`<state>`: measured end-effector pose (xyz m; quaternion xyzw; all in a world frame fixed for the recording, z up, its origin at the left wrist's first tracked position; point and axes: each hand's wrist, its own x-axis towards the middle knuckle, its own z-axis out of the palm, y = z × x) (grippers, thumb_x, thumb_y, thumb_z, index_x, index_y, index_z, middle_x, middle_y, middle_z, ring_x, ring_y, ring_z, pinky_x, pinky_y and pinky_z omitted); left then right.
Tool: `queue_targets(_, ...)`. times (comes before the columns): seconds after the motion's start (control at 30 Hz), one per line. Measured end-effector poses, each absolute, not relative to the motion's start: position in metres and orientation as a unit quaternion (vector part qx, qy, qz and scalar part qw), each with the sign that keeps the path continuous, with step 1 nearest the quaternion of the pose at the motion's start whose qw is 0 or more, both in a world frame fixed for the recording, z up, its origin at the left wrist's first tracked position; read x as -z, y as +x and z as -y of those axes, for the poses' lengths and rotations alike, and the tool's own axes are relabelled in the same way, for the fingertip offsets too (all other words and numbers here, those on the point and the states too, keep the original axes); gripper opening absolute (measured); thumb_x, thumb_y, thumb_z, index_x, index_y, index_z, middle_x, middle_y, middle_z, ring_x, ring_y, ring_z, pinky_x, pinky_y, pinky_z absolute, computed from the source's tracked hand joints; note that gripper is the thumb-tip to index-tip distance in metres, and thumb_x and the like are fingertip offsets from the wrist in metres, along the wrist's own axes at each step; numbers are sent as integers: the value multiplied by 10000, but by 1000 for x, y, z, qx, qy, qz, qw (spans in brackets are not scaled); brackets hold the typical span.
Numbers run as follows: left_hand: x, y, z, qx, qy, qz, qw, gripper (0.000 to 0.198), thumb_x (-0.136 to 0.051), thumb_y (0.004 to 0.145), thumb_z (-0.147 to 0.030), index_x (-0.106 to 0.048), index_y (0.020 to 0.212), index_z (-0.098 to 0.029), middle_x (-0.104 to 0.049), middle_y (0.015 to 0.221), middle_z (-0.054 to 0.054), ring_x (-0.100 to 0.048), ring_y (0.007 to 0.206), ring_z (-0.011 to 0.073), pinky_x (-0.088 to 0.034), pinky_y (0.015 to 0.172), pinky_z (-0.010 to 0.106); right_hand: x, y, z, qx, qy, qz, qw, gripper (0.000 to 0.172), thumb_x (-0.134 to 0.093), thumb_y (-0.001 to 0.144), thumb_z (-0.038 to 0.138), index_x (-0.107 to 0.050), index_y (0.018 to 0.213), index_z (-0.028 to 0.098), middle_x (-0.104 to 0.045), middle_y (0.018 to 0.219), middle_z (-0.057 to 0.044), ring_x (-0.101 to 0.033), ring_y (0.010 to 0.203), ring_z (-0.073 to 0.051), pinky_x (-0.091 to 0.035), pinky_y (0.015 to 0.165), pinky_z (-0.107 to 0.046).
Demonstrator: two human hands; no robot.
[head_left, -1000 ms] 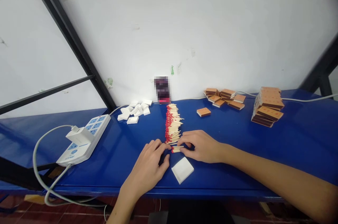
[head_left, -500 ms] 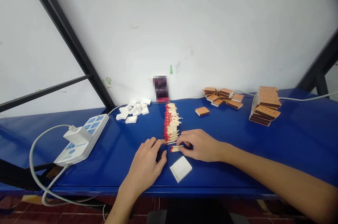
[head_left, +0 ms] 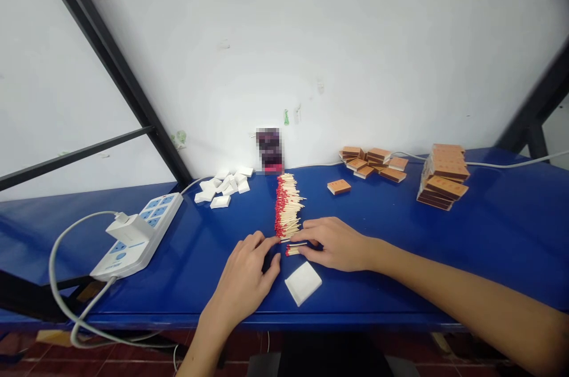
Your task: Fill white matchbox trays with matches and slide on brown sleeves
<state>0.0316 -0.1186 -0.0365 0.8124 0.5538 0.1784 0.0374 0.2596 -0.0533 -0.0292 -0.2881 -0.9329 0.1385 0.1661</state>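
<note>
A long row of red-headed matches (head_left: 288,206) lies on the blue table, heads to the left. My left hand (head_left: 249,273) rests at its near end, index fingertip at the heads of the closest matches, thumb held apart. My right hand (head_left: 333,245) is on the other side, its index finger stretched to the tail end of those nearest matches. Its thumb touches a small group of matches (head_left: 292,251) lying just in front of the row. Neither hand grips anything. Below them is a white matchbox tray (head_left: 303,283), close to the table's front edge.
White matchbox trays (head_left: 220,202) are heaped at the back left. Brown matchboxes (head_left: 377,157) lie in a loose pile at the back right, near a tall stack of matchboxes (head_left: 444,178). One matchbox (head_left: 338,187) sits alone. A power strip (head_left: 142,235) with cables lies left.
My right index finger has moved away from the small group of matches to the near end of the row, opening from the thumb. My left hand has stayed in place.
</note>
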Motion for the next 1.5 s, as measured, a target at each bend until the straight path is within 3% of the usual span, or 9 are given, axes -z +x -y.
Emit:
queue_targets(0.63, 37, 29, 119, -188, 827, -525, 70, 391, -437, 997, -316, -524, 1377, -282, -591, 1118, 70, -572, 1046, 243, -482, 931, 403, 29, 262, 54, -130, -290, 933, 169, 278, -477, 979, 298, -719, 1093, 220, -631, 816, -23, -555, 708, -138, -346, 634, -259)
queue_targets(0.9, 28, 29, 121, -218, 792, -568, 47, 236, -416, 988, -278, -615, 1101, -226, -624, 923, 40, -596, 876, 213, -471, 802, 347, 33, 263, 54, -142, -292, 927, 187, 249, -512, 945, 244, -718, 1083, 224, -629, 809, -20, -565, 702, -140, -373, 642, -258)
queue_targets(1.13, 28, 4, 125, -246, 758, -599, 75, 224, -390, 976, -243, -589, 879, -206, -618, 787, 8, -567, 705, 166, -417, 652, 286, 38, 264, 53, -171, -305, 917, 192, 260, -493, 950, 277, -738, 1016, 222, -637, 781, -37, -571, 674, -156, -401, 621, -268)
queue_targets(1.5, 33, 4, 123, -204, 805, -553, 71, 245, -394, 1003, -263, -617, 1102, -244, -655, 956, 28, -612, 918, 205, -459, 760, 308, 38, 261, 53, -165, -311, 914, 201, 219, -507, 934, 246, -721, 921, 201, -575, 699, -6, -510, 621, -131, -368, 607, -258)
